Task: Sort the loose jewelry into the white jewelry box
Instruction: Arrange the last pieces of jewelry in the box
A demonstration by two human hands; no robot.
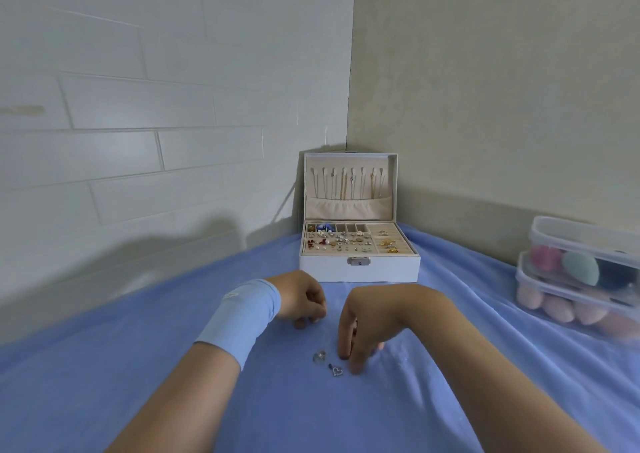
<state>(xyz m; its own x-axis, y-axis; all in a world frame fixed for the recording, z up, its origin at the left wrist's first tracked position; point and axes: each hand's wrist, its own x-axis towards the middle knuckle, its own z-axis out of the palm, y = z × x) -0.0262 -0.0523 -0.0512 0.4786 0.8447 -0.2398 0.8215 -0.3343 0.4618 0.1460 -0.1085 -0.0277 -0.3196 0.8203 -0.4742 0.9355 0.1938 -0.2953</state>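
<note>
The white jewelry box (359, 270) stands open at the far middle of the blue cloth, with necklaces hanging in its lid and several earrings and rings in its tray. Loose pieces lie near me: a silver ring (319, 356), a small dark bead (330, 366) and a silver heart pendant (337, 371). My right hand (360, 328) reaches down with curled fingers whose tips touch the cloth just right of the heart pendant. My left hand (304, 302), with a light blue wristband, rests loosely curled on the cloth behind the ring; nothing is visible in it.
Two stacked clear plastic boxes (581, 279) of coloured makeup sponges sit at the right edge. A tiled wall runs along the left and a beige wall along the right, meeting behind the box. The blue cloth (242, 400) covers the whole surface.
</note>
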